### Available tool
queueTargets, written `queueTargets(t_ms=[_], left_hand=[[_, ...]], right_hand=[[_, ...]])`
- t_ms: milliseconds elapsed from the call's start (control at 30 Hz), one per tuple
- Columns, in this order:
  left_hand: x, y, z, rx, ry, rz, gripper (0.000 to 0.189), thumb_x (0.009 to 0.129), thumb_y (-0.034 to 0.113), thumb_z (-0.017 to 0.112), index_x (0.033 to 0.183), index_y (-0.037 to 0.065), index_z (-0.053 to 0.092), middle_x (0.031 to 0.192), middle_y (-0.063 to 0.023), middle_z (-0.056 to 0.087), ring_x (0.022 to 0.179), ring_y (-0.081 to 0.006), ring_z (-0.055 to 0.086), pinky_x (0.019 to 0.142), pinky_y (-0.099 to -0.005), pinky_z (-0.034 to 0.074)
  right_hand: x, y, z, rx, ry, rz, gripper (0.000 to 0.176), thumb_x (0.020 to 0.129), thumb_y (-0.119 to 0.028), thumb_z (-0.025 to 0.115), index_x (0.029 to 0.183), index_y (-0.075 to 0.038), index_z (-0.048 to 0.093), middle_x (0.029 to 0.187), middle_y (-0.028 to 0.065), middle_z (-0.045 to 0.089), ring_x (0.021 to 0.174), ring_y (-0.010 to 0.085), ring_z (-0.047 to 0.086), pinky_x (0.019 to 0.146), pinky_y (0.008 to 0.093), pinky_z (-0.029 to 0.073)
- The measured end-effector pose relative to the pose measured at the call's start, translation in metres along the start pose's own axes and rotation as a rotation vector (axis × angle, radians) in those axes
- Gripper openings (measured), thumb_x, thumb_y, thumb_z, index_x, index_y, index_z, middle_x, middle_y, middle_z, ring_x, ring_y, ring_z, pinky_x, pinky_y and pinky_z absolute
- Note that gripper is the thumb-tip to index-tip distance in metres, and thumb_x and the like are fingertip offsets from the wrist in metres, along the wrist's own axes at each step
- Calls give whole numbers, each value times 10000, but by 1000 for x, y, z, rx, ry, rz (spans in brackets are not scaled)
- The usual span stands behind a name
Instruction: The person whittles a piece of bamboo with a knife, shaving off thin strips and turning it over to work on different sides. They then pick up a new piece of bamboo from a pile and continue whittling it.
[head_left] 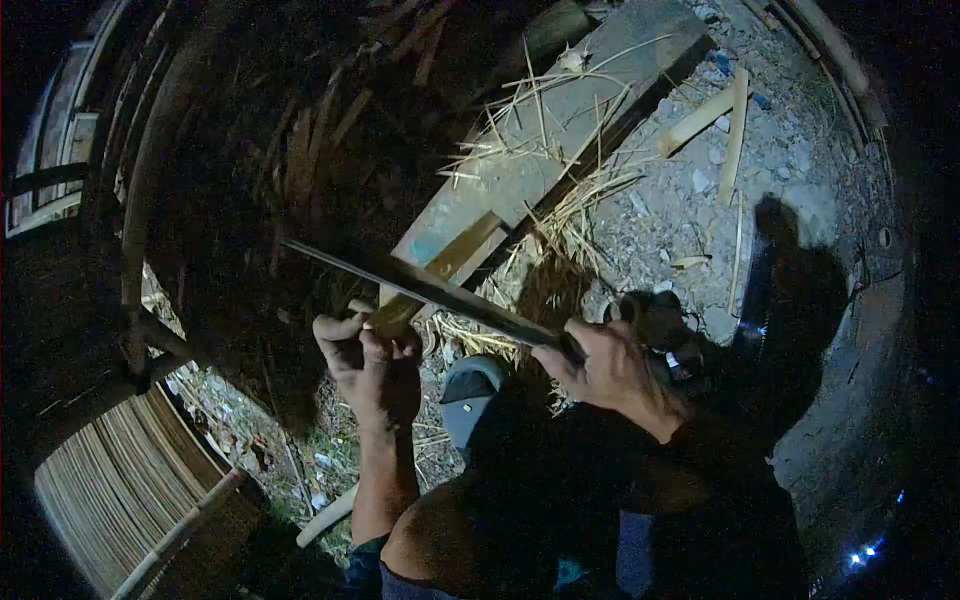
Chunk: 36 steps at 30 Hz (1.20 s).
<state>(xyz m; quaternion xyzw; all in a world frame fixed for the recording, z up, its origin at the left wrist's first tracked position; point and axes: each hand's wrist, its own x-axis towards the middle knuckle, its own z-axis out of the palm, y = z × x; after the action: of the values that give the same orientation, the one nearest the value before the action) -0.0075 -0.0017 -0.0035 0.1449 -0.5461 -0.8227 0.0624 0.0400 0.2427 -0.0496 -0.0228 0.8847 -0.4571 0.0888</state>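
My right hand (620,372) is closed round the handle of a long knife (440,292), whose blade points up and to the left. My left hand (372,365) grips the near end of a split bamboo piece (462,250). The blade crosses over the bamboo just beyond my left fingers; whether it touches cannot be made out. Beneath the far part of the bamboo lies a thick wooden plank (575,120). Thin bamboo shavings (545,150) are scattered on the plank.
More shavings (560,235) lie along the plank's right side. Two pale split pieces (735,135) rest on the gravelly ground (690,220). At lower left is a slatted bamboo panel (130,490). A sandalled foot (470,400) is below my hands. Dark wood debris (330,130) fills the upper left.
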Motion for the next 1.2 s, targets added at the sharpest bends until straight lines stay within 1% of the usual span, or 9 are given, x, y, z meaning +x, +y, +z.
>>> queueTargets(t_ms=[233, 333, 400, 567, 600, 667, 767, 833, 1200], left_hand=[[4, 1, 0, 14, -64, 15, 318, 897, 166, 704, 1053, 141, 429, 1115, -2, 530, 815, -140, 541, 621, -287, 457], [5, 3, -1, 189, -87, 32, 337, 925, 272, 670, 1145, 146, 447, 1064, -16, 519, 892, -143, 518, 748, -295, 482], [9, 4, 6, 194, -52, 83, 335, 932, 293, 657, 1162, 149, 461, 1064, -28, 546, 858, -142, 523, 719, -292, 485], [15, 1, -5, -17, -186, 32, 257, 943, 209, 644, 1118, 86, 501, 1072, -73, 553, 900, -167, 540, 682, -307, 496], [19, 6, -6, 315, -243, 261, 216, 935, 162, 638, 1085, 58, 523, 1076, -92, 560, 918, -184, 552, 711, -314, 498], [22, 17, 2, 859, -199, 661, 129, 902, 75, 636, 987, -6, 582, 1067, -133, 573, 951, -208, 563, 805, -330, 491], [22, 20, 12, 864, -85, 737, 195, 877, 85, 691, 989, -49, 604, 1056, -140, 552, 904, -172, 556, 737, -278, 487], [18, 14, 9, 604, -154, 656, 160, 883, 48, 680, 970, -62, 603, 1026, -129, 578, 889, -153, 568, 724, -257, 490], [13, 8, -5, 761, 86, 591, 50, 928, 26, 615, 916, -17, 594, 914, -84, 602, 812, -134, 574, 722, -282, 511]], right_hand=[[12, 26, 6, -163, 9, 231, 596, 921, -506, 580, 666, 32, 568, 503, 211, 485, 485, 381, 541, 516, 477, 428], [0, 46, 13, -160, 200, -16, 611, 916, -530, 574, 695, 40, 581, 524, 217, 501, 497, 415, 531, 519, 476, 431], [15, 47, -3, -141, -28, 300, 611, 923, -552, 542, 737, 26, 605, 550, 220, 514, 529, 411, 553, 547, 470, 448], [12, 52, 6, -166, -45, 459, 600, 942, -565, 498, 798, 2, 631, 584, 179, 566, 574, 358, 598, 587, 472, 462], [12, 57, 13, -166, -53, 584, 599, 947, -568, 487, 805, -4, 635, 589, 160, 578, 583, 340, 604, 594, 473, 464], [7, 34, 5, -32, -22, 493, 581, 948, -556, 497, 800, -12, 636, 590, 142, 582, 571, 311, 598, 590, 461, 467], [9, -20, -24, 150, -9, 304, 502, 939, -488, 567, 784, -15, 632, 562, 122, 562, 501, 233, 560, 532, 406, 465], [8, -44, -33, 74, -62, -5, 457, 925, -427, 620, 763, 1, 621, 536, 123, 544, 447, 211, 537, 467, 376, 442], [6, -31, -19, -32, -141, 6, 514, 927, -469, 598, 725, 3, 601, 503, 136, 513, 424, 218, 531, 438, 395, 437]])
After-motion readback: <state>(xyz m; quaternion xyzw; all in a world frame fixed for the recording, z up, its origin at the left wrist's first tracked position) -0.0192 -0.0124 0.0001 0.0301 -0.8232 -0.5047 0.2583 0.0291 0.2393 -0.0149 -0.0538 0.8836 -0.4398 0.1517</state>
